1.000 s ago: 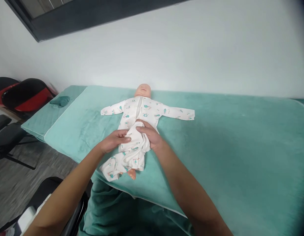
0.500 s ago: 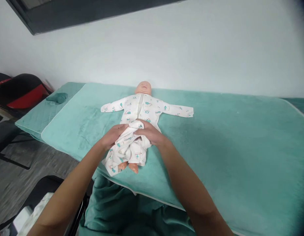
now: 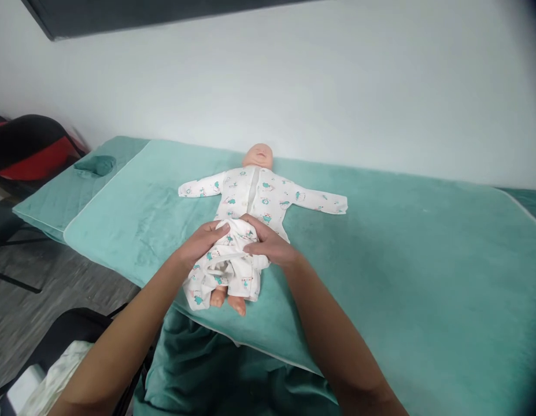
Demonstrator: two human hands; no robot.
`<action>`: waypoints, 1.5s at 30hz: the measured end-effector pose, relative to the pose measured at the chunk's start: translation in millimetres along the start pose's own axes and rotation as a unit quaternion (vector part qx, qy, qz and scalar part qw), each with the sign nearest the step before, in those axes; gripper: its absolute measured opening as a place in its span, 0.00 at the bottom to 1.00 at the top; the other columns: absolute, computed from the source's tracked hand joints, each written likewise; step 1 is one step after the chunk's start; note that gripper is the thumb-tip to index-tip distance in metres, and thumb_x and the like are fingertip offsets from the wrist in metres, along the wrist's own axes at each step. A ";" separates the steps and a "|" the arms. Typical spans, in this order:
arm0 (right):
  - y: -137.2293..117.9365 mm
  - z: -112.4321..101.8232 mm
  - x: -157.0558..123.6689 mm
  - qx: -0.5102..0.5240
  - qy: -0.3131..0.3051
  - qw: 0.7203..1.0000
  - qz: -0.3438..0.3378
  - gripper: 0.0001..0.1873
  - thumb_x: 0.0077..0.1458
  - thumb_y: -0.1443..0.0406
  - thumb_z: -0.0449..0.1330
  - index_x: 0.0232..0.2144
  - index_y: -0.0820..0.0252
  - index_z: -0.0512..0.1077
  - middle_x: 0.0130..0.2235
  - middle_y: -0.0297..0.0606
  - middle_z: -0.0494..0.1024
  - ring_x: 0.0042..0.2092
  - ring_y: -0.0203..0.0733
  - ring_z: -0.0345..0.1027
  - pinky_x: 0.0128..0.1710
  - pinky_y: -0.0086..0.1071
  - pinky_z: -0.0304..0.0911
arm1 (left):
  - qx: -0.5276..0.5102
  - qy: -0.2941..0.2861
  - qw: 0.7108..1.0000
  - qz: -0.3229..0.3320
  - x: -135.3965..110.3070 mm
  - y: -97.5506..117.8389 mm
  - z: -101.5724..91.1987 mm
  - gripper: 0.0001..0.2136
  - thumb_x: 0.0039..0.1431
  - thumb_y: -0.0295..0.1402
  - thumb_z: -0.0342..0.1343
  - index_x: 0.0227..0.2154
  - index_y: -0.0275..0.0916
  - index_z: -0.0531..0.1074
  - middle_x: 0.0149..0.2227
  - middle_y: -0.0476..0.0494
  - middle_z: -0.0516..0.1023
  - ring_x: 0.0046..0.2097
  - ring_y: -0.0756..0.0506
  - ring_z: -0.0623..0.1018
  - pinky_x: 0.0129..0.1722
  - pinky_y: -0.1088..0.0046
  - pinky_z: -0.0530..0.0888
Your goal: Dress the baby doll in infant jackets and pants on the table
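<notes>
Two hands pinch printed cloth in their grip — doll feet, partly covered earlier, both show.

You seem to be in a massage or care-training room, shown by the green-covered bed with its face hole and the baby doll.

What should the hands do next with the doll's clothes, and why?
Maybe gently spread the bunched cloth apart: the left hand and right hand both grip it, and its folds hide most of the doll's legs, while the feet poke out below.
</notes>
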State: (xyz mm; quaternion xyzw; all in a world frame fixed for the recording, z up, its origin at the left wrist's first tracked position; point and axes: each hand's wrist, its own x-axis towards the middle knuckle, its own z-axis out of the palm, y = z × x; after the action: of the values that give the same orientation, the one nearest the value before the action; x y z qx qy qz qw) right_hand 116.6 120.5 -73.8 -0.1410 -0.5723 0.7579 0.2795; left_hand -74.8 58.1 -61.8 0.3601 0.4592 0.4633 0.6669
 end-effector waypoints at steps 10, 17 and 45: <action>7.1 8.0 12.8 -0.049 0.167 0.985 0.001 0.07 0.49 0.66 0.58 0.34 0.56 0.68 0.28 0.27 0.71 0.26 0.35 0.68 0.27 0.28 0.66 | -0.017 -0.043 0.999 0.005 -3.7 -5.1 -2.0 0.18 0.48 0.41 0.72 0.38 0.33 0.79 0.32 0.43 0.81 0.30 0.48 0.77 0.31 0.75 0.72; 2.9 11.0 11.0 0.041 0.215 0.976 0.005 0.07 0.44 0.67 0.63 0.31 0.57 0.73 0.28 0.28 0.71 0.30 0.35 0.64 0.29 0.26 0.59 | 0.001 -0.047 0.999 0.027 -11.1 -4.3 -4.5 0.18 0.48 0.35 0.72 0.42 0.34 0.79 0.36 0.43 0.80 0.34 0.47 0.77 0.35 0.74 0.72; 5.0 -0.9 -1.1 0.046 0.042 0.996 0.070 0.17 0.42 0.65 0.69 0.37 0.61 0.73 0.31 0.31 0.75 0.30 0.36 0.67 0.29 0.28 0.61 | 0.177 -0.081 0.980 -0.035 -23.3 19.6 7.5 0.18 0.50 0.42 0.70 0.39 0.34 0.80 0.36 0.41 0.81 0.34 0.46 0.76 0.35 0.72 0.70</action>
State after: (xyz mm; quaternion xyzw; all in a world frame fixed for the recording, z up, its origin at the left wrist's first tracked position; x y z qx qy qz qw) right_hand 116.6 119.6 -78.9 -0.1996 -0.5137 0.7943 0.2557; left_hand -76.8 41.8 -35.2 0.4928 0.4907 0.3206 0.6430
